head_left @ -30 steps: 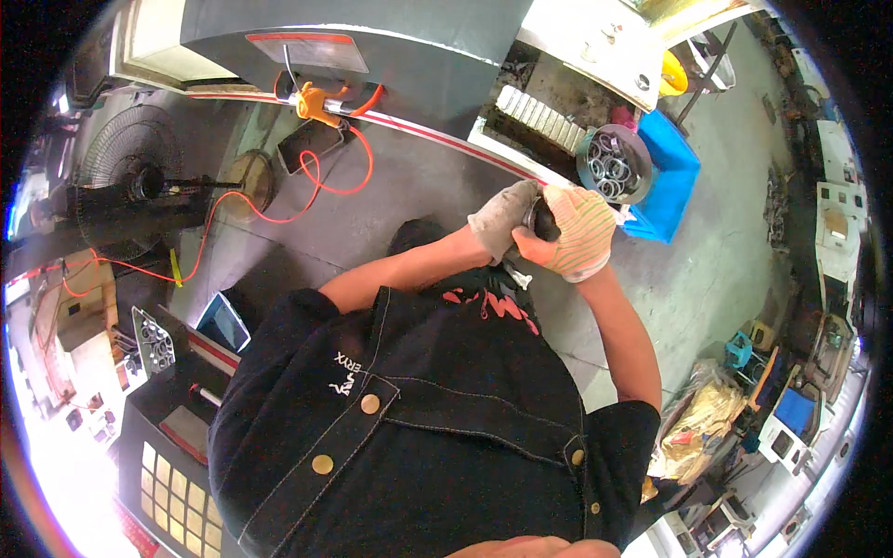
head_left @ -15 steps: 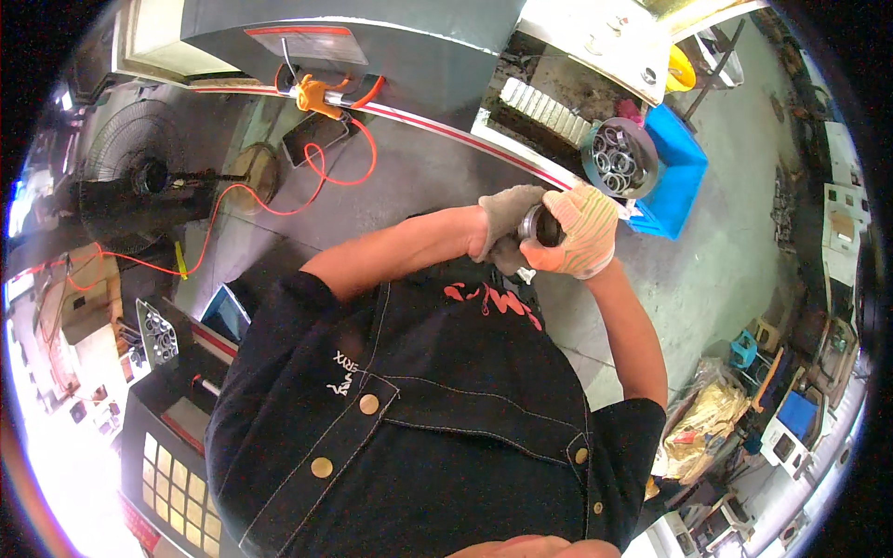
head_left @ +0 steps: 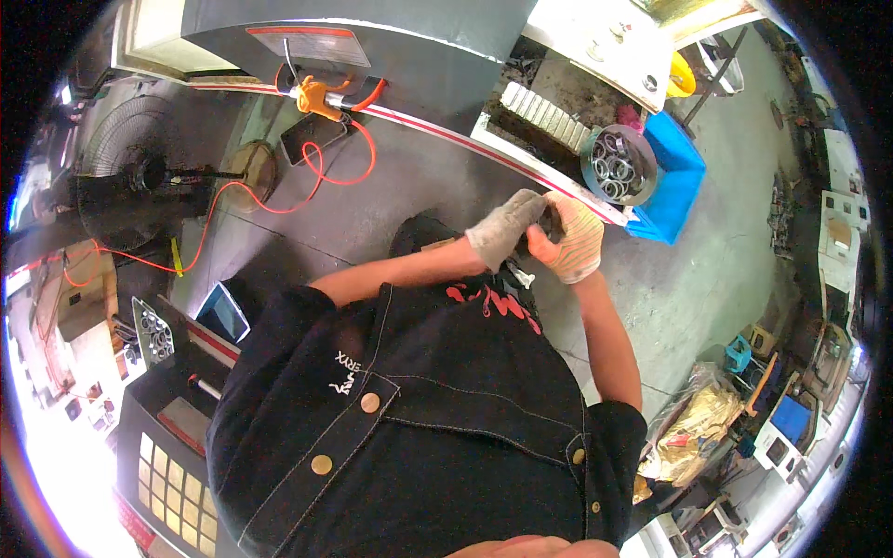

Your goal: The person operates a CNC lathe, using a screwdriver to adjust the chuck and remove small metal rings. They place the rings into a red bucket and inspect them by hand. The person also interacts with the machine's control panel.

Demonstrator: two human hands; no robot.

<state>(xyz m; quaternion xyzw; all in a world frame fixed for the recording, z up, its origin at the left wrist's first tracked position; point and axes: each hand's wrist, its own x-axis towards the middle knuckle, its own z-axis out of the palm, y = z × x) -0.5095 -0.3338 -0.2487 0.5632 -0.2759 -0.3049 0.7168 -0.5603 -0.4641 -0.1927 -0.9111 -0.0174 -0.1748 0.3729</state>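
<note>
In a grey work glove, my left hand (head_left: 505, 229) is closed around the left side of a round metal ring (head_left: 551, 223). My right hand (head_left: 571, 238), gloved in white with coloured stripes, curls over the ring from the other side, thumb toward my left hand. Most of the ring is covered by the gloves, and only a dark part shows between them. Just beyond my right hand stands a round metal bowl (head_left: 649, 177) holding several loose metal rings (head_left: 614, 169).
A blue plastic crate (head_left: 684, 177) sits beside the bowl. Ahead runs a grey machine front (head_left: 437, 65) with an orange air gun (head_left: 318, 96) and a red coiled hose (head_left: 321, 167). A black fan (head_left: 139, 172) stands at left; a golden bag (head_left: 698, 428) lies at lower right.
Both hands have shifted slightly left and lower, with the ring between them. The ring's bright rim, visible before, is now mostly hidden by the gloves.
</note>
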